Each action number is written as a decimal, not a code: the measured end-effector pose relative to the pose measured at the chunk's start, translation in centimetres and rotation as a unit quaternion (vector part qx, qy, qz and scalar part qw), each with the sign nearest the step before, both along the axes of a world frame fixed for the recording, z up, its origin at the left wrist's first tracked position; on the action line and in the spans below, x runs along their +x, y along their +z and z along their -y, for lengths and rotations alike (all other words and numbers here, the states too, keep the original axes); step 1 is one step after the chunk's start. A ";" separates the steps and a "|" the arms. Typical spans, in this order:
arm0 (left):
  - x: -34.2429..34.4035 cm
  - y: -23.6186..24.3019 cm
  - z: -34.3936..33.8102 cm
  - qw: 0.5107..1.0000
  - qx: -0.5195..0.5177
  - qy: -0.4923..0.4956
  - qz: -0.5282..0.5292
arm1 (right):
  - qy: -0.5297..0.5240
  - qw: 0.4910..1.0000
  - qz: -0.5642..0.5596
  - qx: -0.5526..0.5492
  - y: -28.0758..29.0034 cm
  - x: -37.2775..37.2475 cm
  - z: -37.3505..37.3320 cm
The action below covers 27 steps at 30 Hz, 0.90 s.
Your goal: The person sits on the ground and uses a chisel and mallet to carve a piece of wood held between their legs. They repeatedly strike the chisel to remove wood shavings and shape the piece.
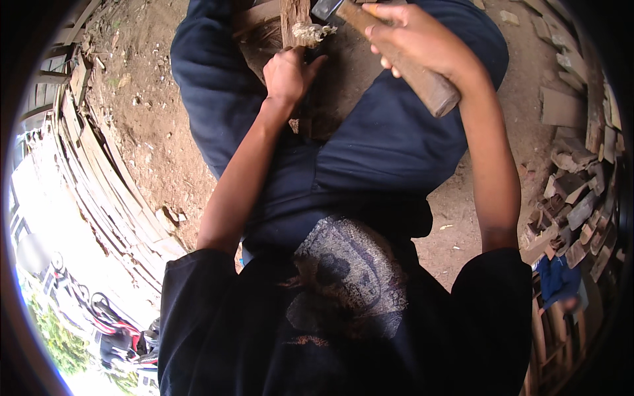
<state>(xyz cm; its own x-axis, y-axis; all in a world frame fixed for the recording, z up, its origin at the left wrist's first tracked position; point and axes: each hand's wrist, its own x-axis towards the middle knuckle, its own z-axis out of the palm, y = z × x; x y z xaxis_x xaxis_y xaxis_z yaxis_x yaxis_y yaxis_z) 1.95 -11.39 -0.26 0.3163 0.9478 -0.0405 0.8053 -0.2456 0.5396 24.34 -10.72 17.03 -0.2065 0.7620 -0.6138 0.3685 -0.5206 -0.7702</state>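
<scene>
A rough outdoor woodworking spot, something like a village carpentry yard, is shown. The ground (158,132) is bare packed earth, littered with chips and small stones. Along the left side, long thin planks (99,178) are stacked in a leaning pile, and on the right a heap of short offcut wood blocks (574,204) is piled against a wooden frame. The kind of work done here is indicated by a wooden-handled hammer (403,56) gripped in the right hand (416,39) and an upright wooden stake (294,23) with a frayed top, steadied by the left hand (287,76). Bright daylight and green plants (59,336) are seen beyond the planks, beside what appears to be a parked motorbike (112,330).
</scene>
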 end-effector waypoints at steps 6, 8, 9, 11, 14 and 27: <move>0.4 -0.1 -0.3 1.000 -0.025 -0.002 -0.014 | -0.086 0.993 0.008 0.076 -0.9 -1.6 0.1; 0.2 0.0 -0.2 0.999 -0.040 -0.011 -0.035 | -0.044 0.992 0.051 0.107 -2.0 -1.8 1.1; 0.1 0.1 -0.1 0.997 -0.049 -0.017 -0.052 | 0.022 0.997 0.046 0.062 -1.8 -1.3 1.0; -0.2 -0.1 0.0 0.997 -0.058 -0.015 -0.058 | 0.070 0.997 0.024 0.003 -1.9 -0.6 0.6; -0.5 -0.7 0.3 0.998 -0.057 0.006 -0.040 | 0.012 0.999 -0.016 -0.028 -2.2 -0.5 0.5; -2.3 0.9 -3.0 0.879 -0.105 0.195 0.423 | -0.243 0.958 -0.073 -0.133 -12.3 -0.1 2.7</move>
<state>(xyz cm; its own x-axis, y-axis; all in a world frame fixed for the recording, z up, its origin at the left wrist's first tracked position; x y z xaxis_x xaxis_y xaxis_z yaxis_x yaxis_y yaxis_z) -0.39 -8.41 0.65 -0.0300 0.9903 -0.1353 0.0952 0.1376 0.9859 24.22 -13.39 4.75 0.0347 0.6105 -0.7913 -0.0683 -0.7884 -0.6113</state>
